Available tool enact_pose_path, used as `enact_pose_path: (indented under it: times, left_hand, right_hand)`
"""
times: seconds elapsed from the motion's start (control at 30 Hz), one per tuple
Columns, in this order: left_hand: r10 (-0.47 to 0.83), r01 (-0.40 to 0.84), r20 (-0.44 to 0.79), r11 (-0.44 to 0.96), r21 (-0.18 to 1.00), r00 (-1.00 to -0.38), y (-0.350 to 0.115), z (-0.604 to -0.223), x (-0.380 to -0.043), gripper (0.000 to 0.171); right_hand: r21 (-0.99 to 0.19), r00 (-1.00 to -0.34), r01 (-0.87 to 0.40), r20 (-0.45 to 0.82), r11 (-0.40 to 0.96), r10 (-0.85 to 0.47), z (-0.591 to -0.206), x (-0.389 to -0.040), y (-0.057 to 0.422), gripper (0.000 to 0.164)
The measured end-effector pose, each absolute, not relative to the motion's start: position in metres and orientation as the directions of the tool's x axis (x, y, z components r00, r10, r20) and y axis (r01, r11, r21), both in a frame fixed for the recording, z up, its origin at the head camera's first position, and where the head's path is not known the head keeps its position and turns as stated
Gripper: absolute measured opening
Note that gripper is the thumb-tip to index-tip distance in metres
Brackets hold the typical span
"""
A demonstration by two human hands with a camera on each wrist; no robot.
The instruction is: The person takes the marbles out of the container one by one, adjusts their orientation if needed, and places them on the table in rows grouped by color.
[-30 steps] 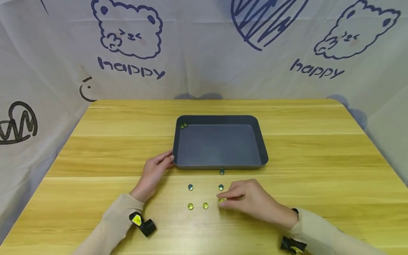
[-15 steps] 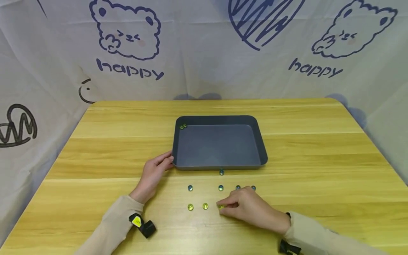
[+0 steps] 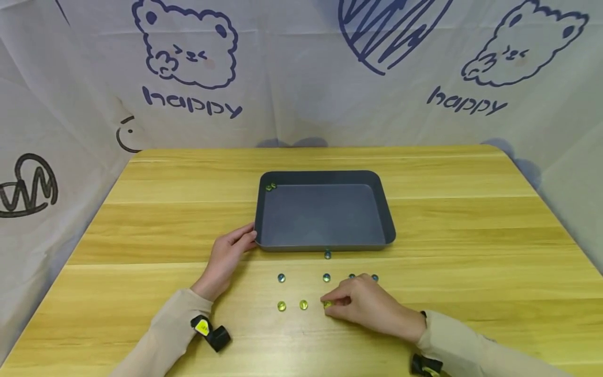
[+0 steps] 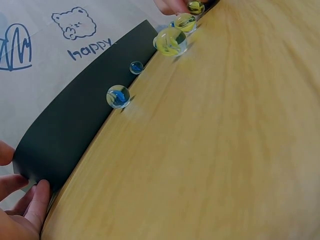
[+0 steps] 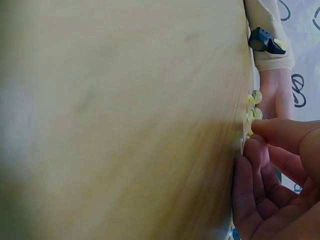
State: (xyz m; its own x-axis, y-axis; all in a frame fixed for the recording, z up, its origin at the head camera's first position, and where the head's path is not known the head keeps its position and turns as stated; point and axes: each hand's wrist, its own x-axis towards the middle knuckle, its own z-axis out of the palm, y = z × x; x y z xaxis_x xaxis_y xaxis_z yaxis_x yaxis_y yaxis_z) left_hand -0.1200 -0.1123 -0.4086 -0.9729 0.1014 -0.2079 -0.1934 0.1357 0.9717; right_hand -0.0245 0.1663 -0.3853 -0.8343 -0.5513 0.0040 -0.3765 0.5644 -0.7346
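Observation:
My left hand holds the near left corner of a dark grey baking tray, fingertips at its outer wall in the left wrist view. Between thumb and forefinger, my right hand pinches a yellow glass marble, low over the table. Left of it two more yellow marbles, one at the far left and one between, lie in line with it. Behind that line sit blue marbles, among them one at the left and one in the middle; the right hand partly hides another.
One blue marble lies close against the tray's front wall. Inside the tray, two yellow-green marbles rest in the far left corner. The wooden table ends at a white cloth with drawings.
My right hand has come slightly nearer with the yellow marble, level with the other two, and then stays nearly still. Two blue marbles now show behind it. The left hand keeps its place.

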Motion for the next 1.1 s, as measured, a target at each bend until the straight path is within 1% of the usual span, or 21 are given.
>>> enact_pose_path:
  times: [0.17, 0.5, 0.8, 1.1]
  left_hand:
    - [0.102, -0.193, -0.207, 0.131, 0.972, -0.973, -0.1116, -0.4091, -0.1204, 0.042]
    - [0.102, -0.191, -0.203, 0.117, 0.975, -0.974, -0.1113, -0.4113, -0.1211, 0.041]
    - [0.094, -0.201, -0.214, 0.126, 0.971, -0.972, -0.1127, -0.4096, -0.1202, 0.042]
    - [0.094, -0.208, -0.221, 0.127, 0.97, -0.971, -0.112, -0.4089, -0.12, 0.042]
  right_hand:
    - [-0.73, -0.836, -0.355, -0.032, 0.585, -0.548, -0.3854, -0.0246, 0.1663, 0.019]
    - [-0.775, -0.845, -0.282, -0.079, 0.565, -0.529, -0.3877, -0.0246, 0.1669, 0.019]
    - [-0.78, -0.828, -0.305, -0.066, 0.546, -0.557, -0.3869, -0.0266, 0.1664, 0.019]
    - [-0.782, -0.829, -0.288, -0.085, 0.553, -0.552, -0.3862, -0.0264, 0.1665, 0.02]
